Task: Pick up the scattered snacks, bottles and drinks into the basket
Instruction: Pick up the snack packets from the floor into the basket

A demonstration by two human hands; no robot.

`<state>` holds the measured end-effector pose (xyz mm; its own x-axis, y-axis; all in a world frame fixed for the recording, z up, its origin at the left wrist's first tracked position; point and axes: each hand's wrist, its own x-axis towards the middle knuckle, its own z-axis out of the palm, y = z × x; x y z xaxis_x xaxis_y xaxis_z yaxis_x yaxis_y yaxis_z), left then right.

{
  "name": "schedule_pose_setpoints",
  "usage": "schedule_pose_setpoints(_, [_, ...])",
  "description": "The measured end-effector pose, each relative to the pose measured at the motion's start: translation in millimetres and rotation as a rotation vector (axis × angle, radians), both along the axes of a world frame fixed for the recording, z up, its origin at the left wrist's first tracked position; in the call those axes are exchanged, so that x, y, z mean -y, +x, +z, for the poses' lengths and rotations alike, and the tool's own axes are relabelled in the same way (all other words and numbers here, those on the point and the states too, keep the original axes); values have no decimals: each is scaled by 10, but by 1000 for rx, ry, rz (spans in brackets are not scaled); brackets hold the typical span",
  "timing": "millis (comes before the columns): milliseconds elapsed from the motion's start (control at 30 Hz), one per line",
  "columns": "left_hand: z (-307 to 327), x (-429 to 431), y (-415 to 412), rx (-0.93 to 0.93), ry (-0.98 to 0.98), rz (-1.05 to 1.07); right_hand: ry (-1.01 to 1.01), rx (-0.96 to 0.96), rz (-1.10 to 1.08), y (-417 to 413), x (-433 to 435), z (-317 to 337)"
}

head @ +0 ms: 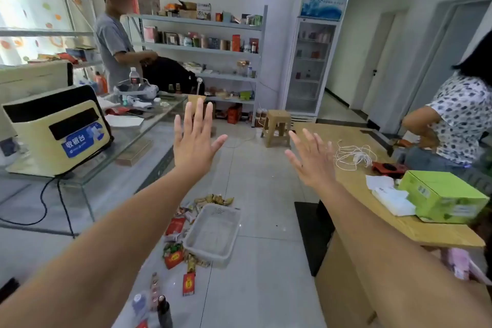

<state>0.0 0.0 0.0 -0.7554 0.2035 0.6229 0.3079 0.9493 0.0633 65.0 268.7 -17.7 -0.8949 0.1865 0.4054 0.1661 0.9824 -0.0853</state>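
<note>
A white plastic basket [231, 224] sits empty on the tiled floor below my arms. Snack packets [174, 253] lie scattered along its left side and past its far end, with red packets [188, 283] nearer me. Two bottles [164, 311] lie on the floor at the bottom edge, one dark and one clear with a blue cap. My left hand [194, 141] is raised in front of me, fingers spread, holding nothing. My right hand [312, 160] is raised beside it, also spread and empty. Both hands are well above the floor items.
A glass counter [149, 136] with a cash register [56, 130] runs along the left. A wooden table [354, 181] with a green box [442, 194] stands at right. One person stands behind the counter, another sits at right. A stool [277, 125], shelves and a fridge are at the back.
</note>
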Motion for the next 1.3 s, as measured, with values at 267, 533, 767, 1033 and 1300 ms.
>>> schedule_pose_setpoints(267, [-385, -579, -492, 67, -31, 63, -44, 92, 59, -534, -439, -304])
schedule_pose_setpoints(533, [-619, -924, -1079, 119, -57, 94, -56, 164, 115, -1170, -671, -571])
schedule_pose_setpoints(767, [-1080, -1281, -1958, 167, -84, 115, -54, 207, 123, -2065, -1020, -931])
schedule_pose_setpoints(1033, [-1095, -1694, -3336, 212, -79, 113, -95, 243, 119, -3430, -1351, -916])
schedule_pose_setpoints(1300, [-1231, -2013, -4329, 255, -102, 152, -124, 310, 145, -4536, -1687, -1132])
